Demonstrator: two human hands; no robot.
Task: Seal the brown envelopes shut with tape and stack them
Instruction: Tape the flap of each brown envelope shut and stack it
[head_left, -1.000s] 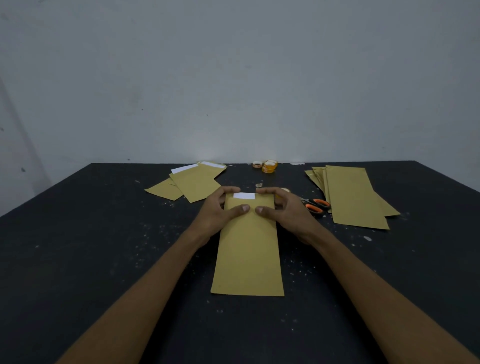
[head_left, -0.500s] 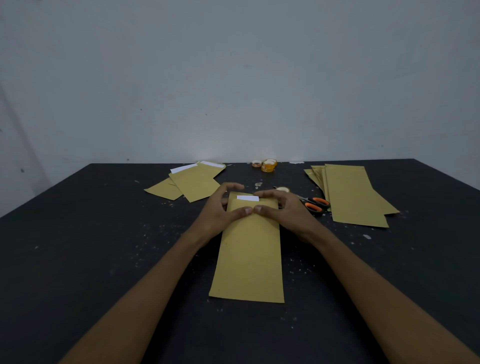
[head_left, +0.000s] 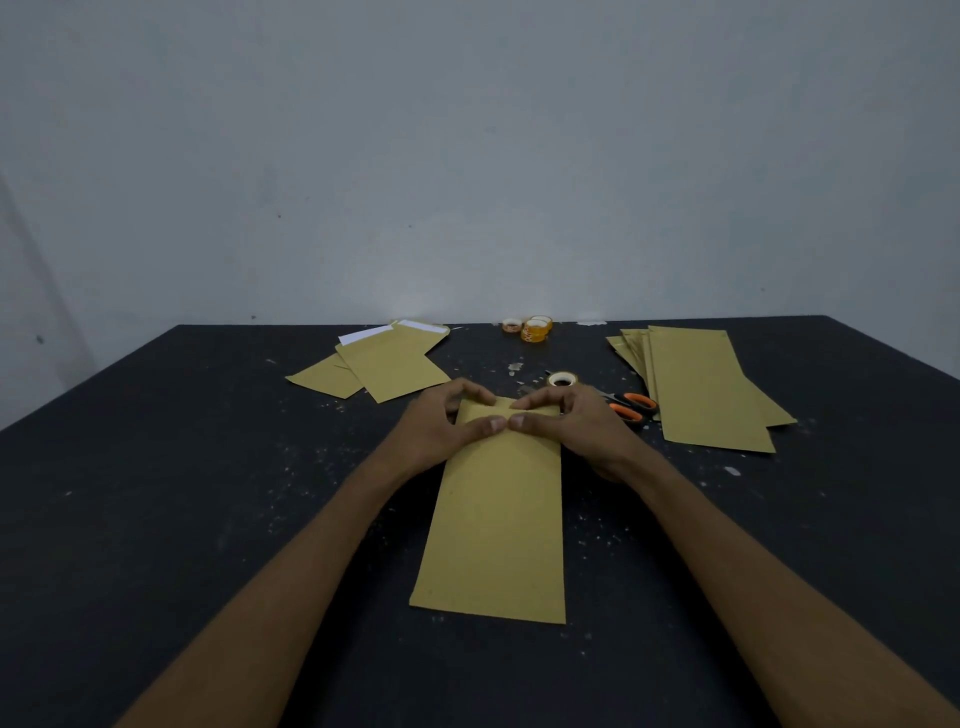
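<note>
A long brown envelope (head_left: 498, 519) lies lengthwise on the black table (head_left: 156, 467) in front of me. Its top flap is folded down and no white strip shows. My left hand (head_left: 441, 426) and my right hand (head_left: 576, 426) both pinch that folded top edge, fingers curled over the far side and thumbs pressing on the near face. The thumb tips meet at the middle of the flap. A roll of tape (head_left: 562, 379) sits just beyond my right hand.
Orange-handled scissors (head_left: 631, 405) lie right of my right hand. A stack of brown envelopes (head_left: 701, 389) is at the right. A loose pile of envelopes with white strips showing (head_left: 389, 364) is at the back left. More tape rolls (head_left: 535, 330) stand by the wall.
The flap with its white strip has been folded down and is now hidden. My fingers closed over the top edge and my thumbs came together. The envelope slid slightly toward me.
</note>
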